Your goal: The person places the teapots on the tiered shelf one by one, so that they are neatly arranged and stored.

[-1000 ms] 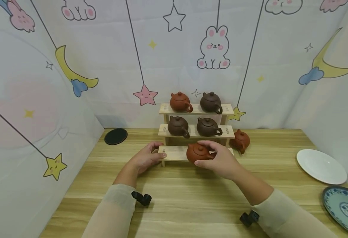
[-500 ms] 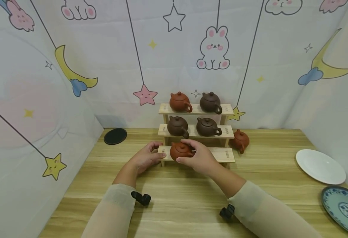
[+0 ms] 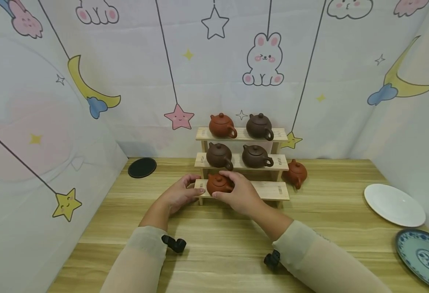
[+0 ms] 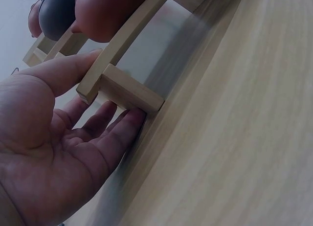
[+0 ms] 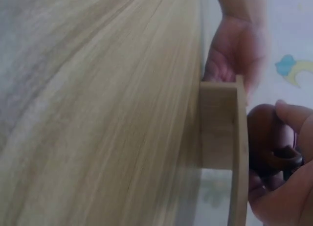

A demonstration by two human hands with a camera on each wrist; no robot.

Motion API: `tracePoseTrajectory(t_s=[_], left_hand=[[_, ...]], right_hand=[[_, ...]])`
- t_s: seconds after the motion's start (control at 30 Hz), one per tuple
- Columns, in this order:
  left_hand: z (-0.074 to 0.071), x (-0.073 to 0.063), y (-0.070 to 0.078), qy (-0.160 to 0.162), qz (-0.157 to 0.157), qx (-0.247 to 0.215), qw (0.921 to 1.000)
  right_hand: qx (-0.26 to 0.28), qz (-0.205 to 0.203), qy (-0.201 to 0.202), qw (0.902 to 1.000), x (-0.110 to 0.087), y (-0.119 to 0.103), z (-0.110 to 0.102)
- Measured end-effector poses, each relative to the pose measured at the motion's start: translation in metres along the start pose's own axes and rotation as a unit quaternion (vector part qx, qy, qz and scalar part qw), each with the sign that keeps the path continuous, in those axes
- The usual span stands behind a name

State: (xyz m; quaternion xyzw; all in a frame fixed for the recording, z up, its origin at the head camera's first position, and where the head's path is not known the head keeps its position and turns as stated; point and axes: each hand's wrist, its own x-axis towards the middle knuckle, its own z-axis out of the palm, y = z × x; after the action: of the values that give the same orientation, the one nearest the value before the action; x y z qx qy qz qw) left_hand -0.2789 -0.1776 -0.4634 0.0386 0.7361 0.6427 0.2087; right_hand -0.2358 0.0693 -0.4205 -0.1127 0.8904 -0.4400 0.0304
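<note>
A reddish-brown teapot [image 3: 218, 185] sits at the left part of the bottom step of a three-tier wooden display stand [image 3: 271, 189]. My right hand [image 3: 243, 195] holds it from the right, fingers behind and thumb in front; its handle [image 5: 288, 160] shows by the palm in the right wrist view. With my left hand [image 3: 182, 193] I grip the left end of that step, thumb on top and the other fingers at the support leg [image 4: 129, 91]. Two dark brown teapots [image 3: 219, 156] stand on the middle step. The top step bears a reddish teapot [image 3: 221, 126] and a dark one [image 3: 260, 127].
Another reddish teapot [image 3: 296, 173] stands on the wooden table [image 3: 214, 252] right of the stand. A white plate [image 3: 394, 204] and a blue-patterned plate [image 3: 428, 258] lie at the far right. A black round coaster-like disc [image 3: 142, 167] lies back left. Printed cloth [image 3: 144, 73] surrounds the table.
My right hand has moved left along the bottom step with the reddish-brown teapot, from right of its middle to its left part. The left hand has stayed at the step's end.
</note>
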Motion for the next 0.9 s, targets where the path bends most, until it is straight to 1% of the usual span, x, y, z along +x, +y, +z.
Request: tracePoseTrajectory(t_s=[0.1,0.27,0.37,0.43,0.53,0.67,0.77,0.9], left_hand=[[0.000,0.000,0.000,0.004,-0.004,-0.005,1.0000],[-0.001,0.001,0.000,0.003,0.000,-0.001,1.0000],[-0.001,0.000,0.000,0.000,0.002,-0.002,1.0000],[-0.001,0.000,0.000,-0.002,0.004,-0.002,1.0000],[-0.002,0.000,0.000,-0.004,0.005,-0.002,1.0000],[-0.002,0.001,0.001,-0.005,0.005,0.001,1.0000],[-0.002,0.001,0.000,-0.005,0.007,0.000,1.0000],[-0.002,0.001,0.000,-0.004,0.007,-0.001,1.0000]], right_hand=[[-0.004,-0.001,-0.001,1.0000,0.000,-0.001,-0.001],[-0.011,-0.013,-0.003,0.9999,-0.004,0.001,-0.007],[0.010,-0.009,-0.004,0.9999,-0.009,0.006,-0.015],[0.034,-0.001,-0.005,0.9994,-0.013,0.011,-0.022],[0.074,0.010,-0.009,0.9972,-0.020,0.021,-0.035],[0.099,0.012,-0.003,0.9951,-0.033,0.036,-0.055],[0.100,0.009,0.009,0.9949,-0.044,0.046,-0.072],[0.086,0.012,0.036,0.9956,-0.057,0.058,-0.095]])
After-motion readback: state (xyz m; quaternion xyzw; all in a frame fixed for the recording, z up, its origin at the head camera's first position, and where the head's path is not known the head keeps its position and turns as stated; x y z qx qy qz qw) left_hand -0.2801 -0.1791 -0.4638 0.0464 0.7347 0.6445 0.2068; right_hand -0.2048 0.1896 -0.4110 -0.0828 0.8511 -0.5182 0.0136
